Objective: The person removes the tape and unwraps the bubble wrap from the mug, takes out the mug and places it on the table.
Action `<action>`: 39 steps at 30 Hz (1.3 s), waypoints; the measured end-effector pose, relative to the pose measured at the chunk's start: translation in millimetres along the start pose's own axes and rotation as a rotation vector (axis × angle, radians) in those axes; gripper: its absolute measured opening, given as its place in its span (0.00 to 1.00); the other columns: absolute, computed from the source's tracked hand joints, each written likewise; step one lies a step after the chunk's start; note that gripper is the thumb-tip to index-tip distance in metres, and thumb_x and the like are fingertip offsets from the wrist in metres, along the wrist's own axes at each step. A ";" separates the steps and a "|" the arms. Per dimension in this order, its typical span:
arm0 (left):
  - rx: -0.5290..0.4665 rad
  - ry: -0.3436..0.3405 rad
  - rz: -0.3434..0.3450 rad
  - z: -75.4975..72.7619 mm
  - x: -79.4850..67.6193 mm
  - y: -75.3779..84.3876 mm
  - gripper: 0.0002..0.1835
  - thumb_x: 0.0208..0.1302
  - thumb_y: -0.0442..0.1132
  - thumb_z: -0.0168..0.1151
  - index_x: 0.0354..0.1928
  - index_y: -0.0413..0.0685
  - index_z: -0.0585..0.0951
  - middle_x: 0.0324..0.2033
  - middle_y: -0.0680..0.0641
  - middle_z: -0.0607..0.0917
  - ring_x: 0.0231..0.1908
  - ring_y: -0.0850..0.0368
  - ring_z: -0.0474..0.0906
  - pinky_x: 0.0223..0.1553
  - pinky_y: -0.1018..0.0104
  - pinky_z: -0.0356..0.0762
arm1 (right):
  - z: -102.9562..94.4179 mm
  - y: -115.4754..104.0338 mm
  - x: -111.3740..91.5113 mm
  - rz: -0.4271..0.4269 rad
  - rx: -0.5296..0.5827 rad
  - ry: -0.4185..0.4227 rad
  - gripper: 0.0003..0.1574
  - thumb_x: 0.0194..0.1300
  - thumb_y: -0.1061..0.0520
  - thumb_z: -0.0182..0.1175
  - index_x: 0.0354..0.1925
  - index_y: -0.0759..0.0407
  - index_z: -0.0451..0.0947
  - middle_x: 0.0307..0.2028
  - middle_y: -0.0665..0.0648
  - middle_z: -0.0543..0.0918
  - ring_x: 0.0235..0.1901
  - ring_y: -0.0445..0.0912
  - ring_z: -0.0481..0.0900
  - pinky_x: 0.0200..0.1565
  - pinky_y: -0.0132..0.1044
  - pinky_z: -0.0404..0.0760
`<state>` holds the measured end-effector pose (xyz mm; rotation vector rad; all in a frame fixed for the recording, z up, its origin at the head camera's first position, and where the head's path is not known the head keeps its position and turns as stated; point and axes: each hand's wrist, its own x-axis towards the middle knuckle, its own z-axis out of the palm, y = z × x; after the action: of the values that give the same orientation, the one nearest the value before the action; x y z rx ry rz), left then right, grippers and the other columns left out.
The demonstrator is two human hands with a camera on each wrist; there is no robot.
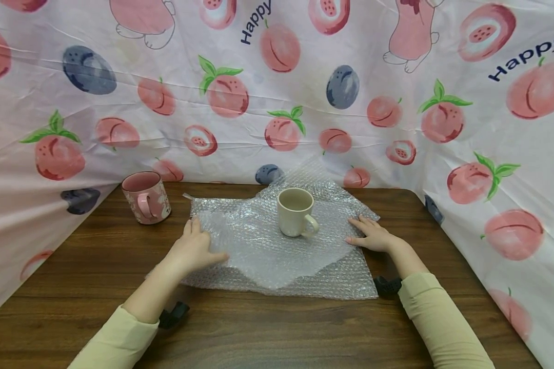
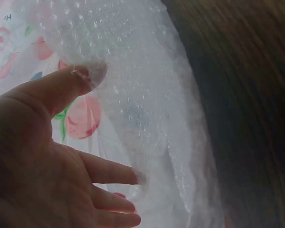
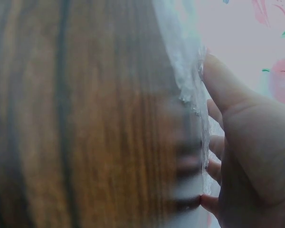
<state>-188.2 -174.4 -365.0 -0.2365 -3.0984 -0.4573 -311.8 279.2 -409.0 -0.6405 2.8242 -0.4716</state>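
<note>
A cream mug (image 1: 292, 218) stands upright near the middle of a spread of clear bubble wrap (image 1: 258, 251), its handle toward the right. On the left part of the wrap lies my left hand (image 1: 193, 250), fingers extended and thumb out to the side. The left wrist view shows that thumb and the fingertips touching the bubble wrap (image 2: 133, 95). At the wrap's right edge my right hand (image 1: 374, 234) rests with its fingers spread. In the right wrist view its fingertips meet the edge of the bubble wrap (image 3: 185, 71). Neither hand touches the mug.
A pink patterned mug (image 1: 146, 199) stands at the back left of the dark wooden table (image 1: 277, 328). Behind and along both sides hangs a fruit-printed cloth (image 1: 258, 92). The far corner of the wrap rises against this cloth.
</note>
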 end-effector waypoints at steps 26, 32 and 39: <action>0.030 -0.180 -0.044 14.5 -1.4 -5.1 0.41 0.50 0.66 0.66 0.39 0.26 0.81 0.63 0.14 0.41 0.65 0.21 0.35 0.55 0.24 0.48 | -1.1 -0.5 -0.5 0.003 0.016 -0.011 0.53 0.65 0.31 0.53 0.74 0.60 0.49 0.72 0.72 0.44 0.69 0.70 0.39 0.61 0.70 0.44; 0.044 -0.233 -0.052 14.1 -1.8 -5.1 0.54 0.51 0.68 0.65 0.55 0.17 0.69 0.62 0.14 0.50 0.64 0.20 0.44 0.55 0.24 0.51 | -2.5 -0.4 -1.3 0.004 0.025 -0.021 0.54 0.65 0.31 0.54 0.74 0.60 0.49 0.72 0.73 0.43 0.69 0.70 0.39 0.61 0.70 0.45; 0.006 -0.244 -0.054 16.3 -1.6 -7.0 0.59 0.51 0.66 0.66 0.67 0.23 0.56 0.62 0.14 0.51 0.63 0.18 0.46 0.55 0.24 0.49 | -3.2 -1.4 -1.4 0.010 0.028 -0.026 0.55 0.64 0.31 0.54 0.74 0.60 0.49 0.72 0.73 0.43 0.69 0.69 0.39 0.61 0.70 0.45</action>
<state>-187.4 -176.6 -382.6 -0.2243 -3.3510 -0.4520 -310.8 279.5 -405.3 -0.6222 2.7902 -0.4964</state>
